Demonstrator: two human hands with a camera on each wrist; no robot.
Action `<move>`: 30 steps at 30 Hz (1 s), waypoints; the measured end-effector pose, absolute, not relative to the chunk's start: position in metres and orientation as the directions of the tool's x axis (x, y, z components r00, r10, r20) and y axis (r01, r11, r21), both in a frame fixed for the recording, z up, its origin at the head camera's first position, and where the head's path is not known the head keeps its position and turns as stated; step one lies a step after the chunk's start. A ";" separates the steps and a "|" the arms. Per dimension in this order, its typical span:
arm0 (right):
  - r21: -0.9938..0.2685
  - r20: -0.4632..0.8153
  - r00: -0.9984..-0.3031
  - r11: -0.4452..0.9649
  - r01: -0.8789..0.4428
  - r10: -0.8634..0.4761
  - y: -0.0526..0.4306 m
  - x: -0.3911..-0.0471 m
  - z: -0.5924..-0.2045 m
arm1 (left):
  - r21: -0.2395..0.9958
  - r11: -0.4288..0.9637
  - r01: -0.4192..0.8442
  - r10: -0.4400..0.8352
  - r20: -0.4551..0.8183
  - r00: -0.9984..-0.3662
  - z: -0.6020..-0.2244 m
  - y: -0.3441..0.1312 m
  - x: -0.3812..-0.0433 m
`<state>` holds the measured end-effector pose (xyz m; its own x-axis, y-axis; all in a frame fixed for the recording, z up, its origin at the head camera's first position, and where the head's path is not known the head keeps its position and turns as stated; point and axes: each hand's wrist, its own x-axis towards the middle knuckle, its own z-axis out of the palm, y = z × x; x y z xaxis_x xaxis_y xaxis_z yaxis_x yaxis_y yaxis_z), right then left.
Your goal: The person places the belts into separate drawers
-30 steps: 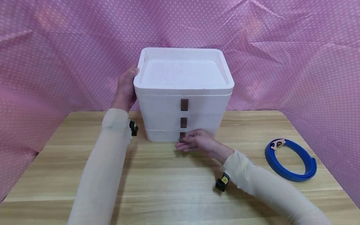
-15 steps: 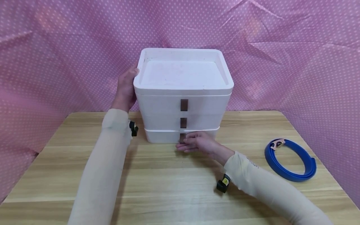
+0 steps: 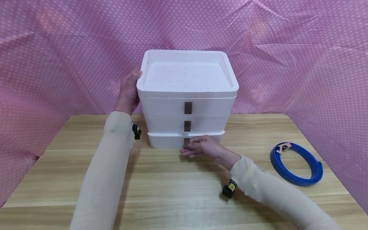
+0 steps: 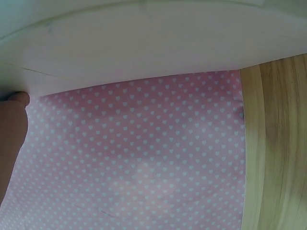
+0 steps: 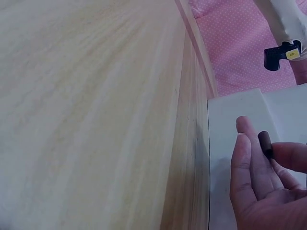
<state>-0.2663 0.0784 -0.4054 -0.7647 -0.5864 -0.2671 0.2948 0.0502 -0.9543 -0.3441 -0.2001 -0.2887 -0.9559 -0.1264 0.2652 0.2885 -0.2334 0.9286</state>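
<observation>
The drawer unit (image 3: 165, 111) is white, the cloth (image 4: 144, 148) heart-patterned pink.

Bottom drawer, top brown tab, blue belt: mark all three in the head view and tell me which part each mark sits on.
Bottom drawer (image 3: 166, 142): head view, left part of its white front.
Top brown tab (image 3: 188, 108): head view, middle of its face.
Blue belt (image 3: 302, 181): head view, near side of its coil.

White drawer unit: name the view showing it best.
Head view, which shows the white drawer unit: top, front and three brown handles. Left wrist shows mostly part of its side; right wrist, one handle, and some front behind the right hand.
</observation>
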 end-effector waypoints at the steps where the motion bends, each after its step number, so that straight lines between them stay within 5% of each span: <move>1: -0.955 -0.267 -0.765 0.052 0.293 -0.586 0.078 -0.266 -0.406 | 0.929 -0.235 0.288 -0.125 0.265 -0.956 -0.289 -0.200 -0.344; 30: -0.965 -0.252 -0.741 0.109 0.236 -0.622 0.081 -0.256 -0.403 | 0.933 -0.225 0.282 -0.122 0.260 -0.958 -0.290 -0.201 -0.344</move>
